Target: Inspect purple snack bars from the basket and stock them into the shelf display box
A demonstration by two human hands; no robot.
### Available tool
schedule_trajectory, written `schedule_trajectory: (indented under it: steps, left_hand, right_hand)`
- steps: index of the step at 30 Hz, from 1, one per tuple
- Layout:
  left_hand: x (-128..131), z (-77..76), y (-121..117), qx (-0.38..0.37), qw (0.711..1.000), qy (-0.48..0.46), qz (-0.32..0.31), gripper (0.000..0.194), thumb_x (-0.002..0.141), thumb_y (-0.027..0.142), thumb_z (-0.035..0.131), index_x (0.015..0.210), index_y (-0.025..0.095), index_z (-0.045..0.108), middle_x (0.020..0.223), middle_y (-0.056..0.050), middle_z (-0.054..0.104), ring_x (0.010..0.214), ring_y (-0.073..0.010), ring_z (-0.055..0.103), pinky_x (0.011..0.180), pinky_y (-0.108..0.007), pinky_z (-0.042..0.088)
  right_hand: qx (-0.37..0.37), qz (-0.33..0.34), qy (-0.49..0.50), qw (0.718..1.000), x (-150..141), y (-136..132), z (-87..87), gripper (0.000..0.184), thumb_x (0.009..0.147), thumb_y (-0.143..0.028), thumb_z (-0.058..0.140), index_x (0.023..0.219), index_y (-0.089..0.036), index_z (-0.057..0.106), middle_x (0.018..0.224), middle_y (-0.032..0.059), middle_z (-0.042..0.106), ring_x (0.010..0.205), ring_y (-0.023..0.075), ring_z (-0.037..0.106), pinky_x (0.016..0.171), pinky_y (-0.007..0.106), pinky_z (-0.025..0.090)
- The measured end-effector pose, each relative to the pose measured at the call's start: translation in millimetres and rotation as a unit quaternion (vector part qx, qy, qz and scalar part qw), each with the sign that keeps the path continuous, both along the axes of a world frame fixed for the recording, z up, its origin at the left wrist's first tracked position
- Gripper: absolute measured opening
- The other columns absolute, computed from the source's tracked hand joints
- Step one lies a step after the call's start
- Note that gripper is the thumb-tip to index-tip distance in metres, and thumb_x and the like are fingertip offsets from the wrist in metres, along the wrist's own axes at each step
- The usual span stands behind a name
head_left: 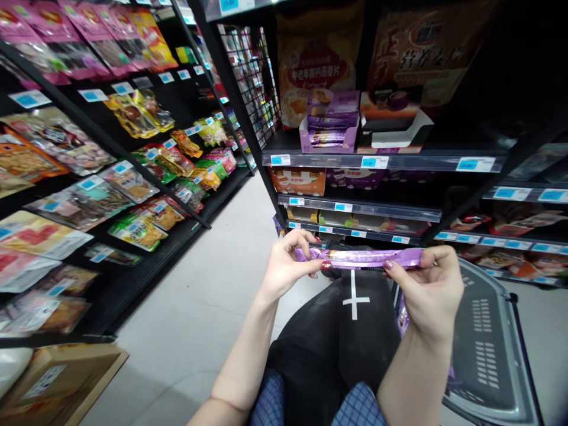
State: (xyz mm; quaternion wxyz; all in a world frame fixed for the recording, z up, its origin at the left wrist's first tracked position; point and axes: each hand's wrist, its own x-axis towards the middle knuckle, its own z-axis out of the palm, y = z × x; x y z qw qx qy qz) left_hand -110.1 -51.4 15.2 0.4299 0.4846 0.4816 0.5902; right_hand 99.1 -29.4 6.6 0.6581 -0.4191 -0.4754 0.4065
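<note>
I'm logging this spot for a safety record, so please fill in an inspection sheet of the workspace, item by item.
Surface: black shelf ahead, price tags along its front edge.
Job's things: purple stick pack, held roughly level in front of the dark-clad legs.
Clutter: open purple box on the shelf, holding more purple packs; cardboard box at lower left.
Hands: left hand pinches the left end; right hand, the right end.
Cables: nothing seen.
Surroundings: snack packets shelved to the left; pale floor; grey basket at right.
</note>
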Motion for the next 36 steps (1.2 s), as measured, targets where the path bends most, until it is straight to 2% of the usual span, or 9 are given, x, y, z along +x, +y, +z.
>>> schedule_trajectory:
  steps: [8, 13, 18, 21, 24, 29, 32, 34, 36]
  left_hand:
    - [-6.3, -0.5, 5.0, -0.092, 0.995, -0.02, -0.044, 0.033, 0.061, 0.016, 0.078, 0.089, 0.013, 0.061, 0.086, -0.005, 0.07, 0.071, -0.0144, 0.065, 0.06, -0.025, 0.057]
    - [-13.0, -10.9, 12.9, -0.059, 0.993, -0.091, -0.053, 0.033, 0.061, 0.016, 0.079, 0.091, 0.012, 0.066, 0.089, -0.009, 0.073, 0.081, -0.0176, 0.067, 0.068, -0.026, 0.054]
    - [-2.0, -14.7, 18.0, 0.036, 0.978, -0.199, 0.049, 0.033, 0.065, 0.016, 0.077, 0.089, 0.017, 0.055, 0.09, -0.008, 0.073, 0.077, -0.0143, 0.067, 0.065, -0.022, 0.05]
    - [5.9, -19.2, 21.0, 0.099, 0.959, -0.227, 0.141, 0.032, 0.071, 0.019, 0.074, 0.091, 0.019, 0.049, 0.091, -0.005, 0.071, 0.082, -0.0127, 0.066, 0.072, -0.023, 0.049]
    - [8.9, -25.3, 23.8, 0.151, 0.948, -0.187, 0.21, 0.031, 0.078, 0.024, 0.069, 0.097, 0.021, 0.045, 0.099, -0.005, 0.067, 0.095, -0.014, 0.065, 0.082, -0.027, 0.049]
    - [7.3, -32.5, 22.7, 0.226, 0.943, -0.021, 0.243, 0.026, 0.082, 0.021, 0.065, 0.101, 0.021, 0.047, 0.116, -0.008, 0.055, 0.104, -0.015, 0.061, 0.079, -0.023, 0.051]
    - [9.4, -34.4, 17.2, 0.248, 0.946, 0.098, 0.182, 0.024, 0.087, 0.014, 0.057, 0.108, 0.02, 0.048, 0.118, -0.01, 0.054, 0.106, -0.0166, 0.061, 0.078, -0.025, 0.053]
    - [12.7, -33.9, 12.9, 0.277, 0.934, 0.185, 0.127, 0.029, 0.087, 0.009, 0.053, 0.113, 0.02, 0.046, 0.121, -0.013, 0.055, 0.112, -0.0194, 0.059, 0.081, -0.029, 0.055]
    - [16.6, -32.2, 9.5, 0.321, 0.905, 0.27, 0.076, 0.033, 0.087, 0.004, 0.05, 0.117, 0.018, 0.045, 0.123, -0.015, 0.057, 0.117, -0.0212, 0.056, 0.086, -0.033, 0.055]
  right_hand:
    - [0.015, -0.016, -0.007, 1.0, -8.0, 0.9, -0.8, 0.043, 0.063, -0.018, 0.079, 0.095, -0.022, 0.051, 0.065, -0.0059, 0.06, 0.055, 0.0104, 0.061, 0.055, 0.022, 0.053]
    - [0.016, 0.001, -0.033, 0.999, -13.3, 2.8, -6.3, 0.026, 0.072, -0.023, 0.073, 0.096, -0.022, 0.062, 0.083, 0.0005, 0.066, 0.063, 0.0118, 0.065, 0.06, 0.025, 0.055]
    - [0.011, 0.035, -0.002, 0.999, -19.5, 6.1, -11.1, 0.015, 0.078, -0.027, 0.067, 0.091, -0.023, 0.063, 0.081, 0.0018, 0.068, 0.063, 0.0161, 0.067, 0.063, 0.031, 0.057]
    - [-0.037, 0.125, -0.019, 0.991, -16.5, 6.2, -10.9, 0.013, 0.08, -0.028, 0.063, 0.091, -0.023, 0.059, 0.078, 0.002, 0.068, 0.064, 0.0178, 0.068, 0.066, 0.033, 0.057]
    - [-0.095, 0.241, -0.13, 0.957, -9.1, 5.6, -9.5, 0.007, 0.081, -0.025, 0.06, 0.086, -0.023, 0.055, 0.078, 0.0013, 0.069, 0.072, 0.0186, 0.069, 0.072, 0.034, 0.056]
    - [-0.097, 0.403, -0.342, 0.843, -9.6, 6.4, -11.3, 0.025, 0.075, -0.022, 0.066, 0.099, -0.026, 0.06, 0.102, 0.0032, 0.069, 0.1, 0.0231, 0.064, 0.091, 0.041, 0.049]
    - [-0.081, 0.347, -0.259, 0.898, -24.7, 7.0, -13.1, 0.039, 0.074, -0.028, 0.068, 0.112, -0.025, 0.058, 0.113, 0.0061, 0.065, 0.106, 0.0223, 0.062, 0.093, 0.04, 0.049]
    - [-0.059, 0.24, -0.141, 0.959, -37.0, 7.0, -13.5, 0.033, 0.078, -0.032, 0.065, 0.11, -0.023, 0.059, 0.105, 0.0061, 0.067, 0.095, 0.019, 0.065, 0.084, 0.035, 0.054]
    - [-0.034, 0.153, -0.068, 0.985, -46.2, 6.9, -13.5, 0.024, 0.079, -0.033, 0.065, 0.1, -0.022, 0.063, 0.09, 0.0041, 0.068, 0.081, 0.0166, 0.067, 0.071, 0.03, 0.056]
